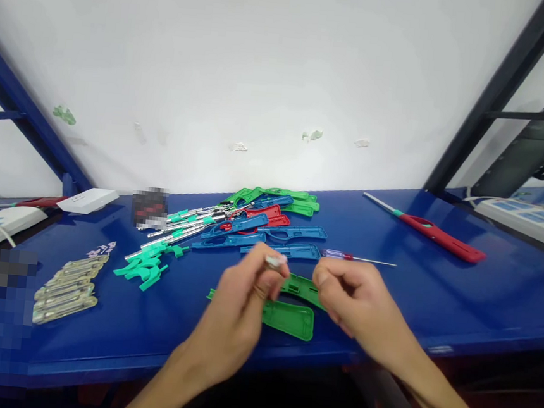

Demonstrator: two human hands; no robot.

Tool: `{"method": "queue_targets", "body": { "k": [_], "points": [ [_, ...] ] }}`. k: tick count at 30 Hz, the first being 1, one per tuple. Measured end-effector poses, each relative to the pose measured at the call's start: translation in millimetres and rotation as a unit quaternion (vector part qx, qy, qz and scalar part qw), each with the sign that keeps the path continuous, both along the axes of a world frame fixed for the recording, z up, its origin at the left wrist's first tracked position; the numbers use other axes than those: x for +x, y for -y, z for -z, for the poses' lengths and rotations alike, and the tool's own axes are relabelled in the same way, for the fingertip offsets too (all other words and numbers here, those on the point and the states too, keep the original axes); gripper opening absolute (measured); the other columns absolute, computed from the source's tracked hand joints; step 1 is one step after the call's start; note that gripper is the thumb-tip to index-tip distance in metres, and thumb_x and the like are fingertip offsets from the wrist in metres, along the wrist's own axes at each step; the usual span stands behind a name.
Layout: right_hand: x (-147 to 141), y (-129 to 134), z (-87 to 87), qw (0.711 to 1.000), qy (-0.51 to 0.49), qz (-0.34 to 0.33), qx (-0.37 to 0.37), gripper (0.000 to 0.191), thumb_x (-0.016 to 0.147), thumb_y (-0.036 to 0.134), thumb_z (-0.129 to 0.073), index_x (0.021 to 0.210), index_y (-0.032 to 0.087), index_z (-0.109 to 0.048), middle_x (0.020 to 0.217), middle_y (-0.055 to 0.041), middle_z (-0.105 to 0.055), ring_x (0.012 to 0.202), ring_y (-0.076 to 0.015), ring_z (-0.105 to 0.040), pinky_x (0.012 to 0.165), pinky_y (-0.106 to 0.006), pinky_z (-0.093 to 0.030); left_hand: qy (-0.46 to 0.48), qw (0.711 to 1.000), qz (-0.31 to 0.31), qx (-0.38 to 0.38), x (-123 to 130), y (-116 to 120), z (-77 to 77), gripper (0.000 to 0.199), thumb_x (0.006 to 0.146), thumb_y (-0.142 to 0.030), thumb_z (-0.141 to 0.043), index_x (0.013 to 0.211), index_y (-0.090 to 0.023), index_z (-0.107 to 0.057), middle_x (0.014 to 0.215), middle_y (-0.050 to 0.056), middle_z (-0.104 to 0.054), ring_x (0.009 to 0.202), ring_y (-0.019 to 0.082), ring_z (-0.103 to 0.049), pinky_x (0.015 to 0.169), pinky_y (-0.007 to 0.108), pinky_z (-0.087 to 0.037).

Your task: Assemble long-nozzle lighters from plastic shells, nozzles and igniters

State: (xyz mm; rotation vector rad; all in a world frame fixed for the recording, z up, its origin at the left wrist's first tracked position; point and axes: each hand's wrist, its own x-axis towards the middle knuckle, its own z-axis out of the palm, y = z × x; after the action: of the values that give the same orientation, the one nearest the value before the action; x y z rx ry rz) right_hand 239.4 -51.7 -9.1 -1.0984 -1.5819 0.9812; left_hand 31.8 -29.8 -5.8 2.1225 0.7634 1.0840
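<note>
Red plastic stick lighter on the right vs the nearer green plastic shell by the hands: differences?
The red plastic stick lighter carries a metal tube; the nearer green plastic shell shows none. The lighter looks assembled; the shell lies open, partly behind the left hand. Both lie on the blue table.

Both slim forearms [446, 395] are bare, as are both grips [238, 306].
</note>
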Motion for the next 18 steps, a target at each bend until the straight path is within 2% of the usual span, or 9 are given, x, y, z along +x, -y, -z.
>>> {"method": "queue_targets", "body": {
  "k": [3, 7, 10, 14, 18],
  "points": [
    [5.2, -2.0, 0.0, 0.999, -0.006, 0.028, 0.035, 0.041, 0.099, 0.038, -0.048, 0.061, 0.026, -0.038, 0.046, 0.0079, -0.035, 0.04, -0.0083, -0.029, 0.041, -0.026, -0.022, 0.003, 0.999, -0.033, 0.0, -9.5, -2.7, -6.7, 0.022, 0.117, -0.033, -0.038, 0.104, -0.024, -0.053, 0.081, -0.004, -0.048, 0.068, 0.013, -0.042, 0.063, 0.025, -0.036],
    [-2.3, 1.2, -6.4, 0.997, 0.016, 0.015, 0.069, 0.049, 0.105, 0.041, -0.045, 0.06, 0.024, -0.039, 0.052, 0.0044, -0.04, 0.051, -0.0112, -0.037, 0.051, -0.027, -0.032, -0.055, 0.998, 0.009, -0.004, -6.6, -0.3, -6.2, 0.026, 0.117, -0.033, -0.037, 0.099, -0.023, -0.053, 0.083, -0.003, -0.055, 0.07, 0.014, -0.047, 0.066, 0.027, -0.039],
    [-12.7, 2.7, -8.4, 0.997, 0.041, -0.001, 0.07, 0.049, 0.11, 0.041, -0.039, 0.064, 0.023, -0.041, 0.056, 0.0046, -0.037, 0.053, -0.0112, -0.034, 0.051, -0.028, -0.028, -0.09, 0.996, 0.015, 0.002, 0.5, 3.8, -3.4, 0.023, 0.116, -0.029, -0.037, 0.1, -0.023, -0.053, 0.082, -0.002, -0.056, 0.068, 0.015, -0.048, 0.065, 0.028, -0.039],
    [-20.5, 1.9, -4.6, 0.996, 0.054, 0.001, 0.076, 0.049, 0.11, 0.043, -0.044, 0.067, 0.022, -0.036, 0.062, 0.0047, -0.035, 0.059, -0.0113, -0.028, 0.055, -0.03, -0.022, -0.118, 0.992, -0.003, 0.038, 5.3, 5.6, -0.7, 0.018, 0.111, -0.018, -0.037, 0.097, -0.026, -0.043, 0.079, -0.003, -0.053, 0.066, 0.016, -0.049, 0.06, 0.027, -0.036],
    [-20.0, 1.8, -1.5, 0.998, 0.028, -0.019, 0.047, 0.05, 0.111, 0.05, -0.044, 0.069, 0.023, -0.037, 0.064, 0.0055, -0.034, 0.058, -0.0107, -0.028, 0.054, -0.029, -0.025, -0.122, 0.991, -0.006, 0.05, 6.8, 3.5, 3.5, 0.02, 0.106, -0.01, -0.036, 0.095, -0.027, -0.038, 0.078, -0.004, -0.049, 0.064, 0.017, -0.046, 0.059, 0.028, -0.032]
  ]
}}
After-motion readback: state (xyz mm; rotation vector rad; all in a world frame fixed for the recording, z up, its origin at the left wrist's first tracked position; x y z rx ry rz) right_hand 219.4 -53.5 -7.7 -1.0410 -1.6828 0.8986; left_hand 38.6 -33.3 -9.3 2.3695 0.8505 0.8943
